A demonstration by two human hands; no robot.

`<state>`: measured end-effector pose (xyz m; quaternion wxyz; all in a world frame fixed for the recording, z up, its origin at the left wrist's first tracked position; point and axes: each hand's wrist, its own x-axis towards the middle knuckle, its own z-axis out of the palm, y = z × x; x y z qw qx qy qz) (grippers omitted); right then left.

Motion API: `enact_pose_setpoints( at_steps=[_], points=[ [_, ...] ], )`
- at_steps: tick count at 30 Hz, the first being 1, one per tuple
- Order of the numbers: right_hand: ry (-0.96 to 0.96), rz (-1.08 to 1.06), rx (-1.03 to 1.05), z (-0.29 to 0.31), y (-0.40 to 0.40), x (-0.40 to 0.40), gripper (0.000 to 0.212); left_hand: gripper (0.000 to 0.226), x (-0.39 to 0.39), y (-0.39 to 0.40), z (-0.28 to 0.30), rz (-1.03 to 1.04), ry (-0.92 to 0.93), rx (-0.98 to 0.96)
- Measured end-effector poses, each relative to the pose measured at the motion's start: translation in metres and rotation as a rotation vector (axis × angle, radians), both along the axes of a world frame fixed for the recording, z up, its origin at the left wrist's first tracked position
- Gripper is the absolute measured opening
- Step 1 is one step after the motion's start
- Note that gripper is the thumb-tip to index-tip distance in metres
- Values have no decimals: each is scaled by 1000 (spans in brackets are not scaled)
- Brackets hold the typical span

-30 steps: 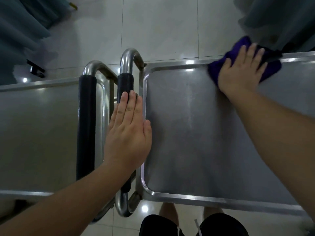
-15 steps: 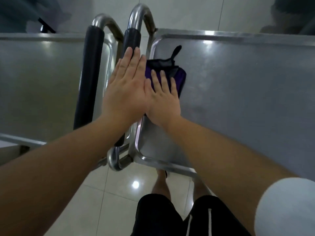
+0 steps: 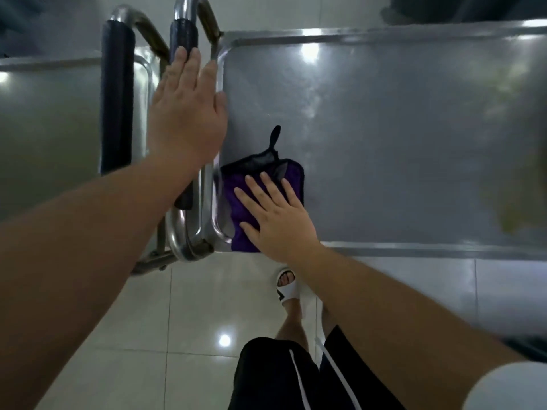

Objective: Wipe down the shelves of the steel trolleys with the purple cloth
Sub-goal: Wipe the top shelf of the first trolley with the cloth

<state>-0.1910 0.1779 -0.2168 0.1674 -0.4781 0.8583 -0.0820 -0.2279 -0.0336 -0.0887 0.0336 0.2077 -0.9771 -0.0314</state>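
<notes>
Down at six o'clock, over the pale glossy tiled floor (image 3: pixel 165 315), stand the person's black shorts with a white stripe (image 3: pixel 275 377) and one white slide sandal (image 3: pixel 287 287). Just beyond, the right hand (image 3: pixel 279 220) lies flat with straight, spread fingers (image 3: pixel 270 187), pressing the folded purple cloth with its black mesh edge and loop (image 3: pixel 236 199) onto the near-left corner of the right steel trolley's top shelf (image 3: pixel 399 137), hard against the raised rim. At ten o'clock from it, the left hand (image 3: pixel 188 113) rests open, fingers straight and together, on that trolley's black-sleeved steel push handle (image 3: pixel 183 34), apparently steadying it.

By my reckoning the wiping is midway: this shelf shows dull smears toward one o'clock, so whether it is all covered I cannot tell. The left steel trolley's shelf (image 3: pixel 50 128), at nine o'clock, looks untouched, and any lower shelves are hidden. The two handles, the second black-sleeved one (image 3: pixel 117 96) included, crowd the gap between the trolleys and would hinder a reach across.
</notes>
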Motion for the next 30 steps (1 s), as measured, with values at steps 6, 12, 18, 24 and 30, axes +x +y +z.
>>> enact_pose_setpoints(
  at_steps=[6,12,18,24,30],
  points=[
    [47,-135,21,-3,66,-10,68,56,1,11,8,-98,7,-77],
    [66,-234,52,1,127,-39,68,39,5,11,11,-317,18,-223],
    [74,-325,84,4,194,-71,67,50,-6,39,2,-472,-306,-348],
    [90,-326,103,4,269,-110,66,55,-34,161,-24,-252,-250,29],
    [145,-355,119,3,368,-156,65,59,-77,278,-62,-124,-199,291]
  ],
)
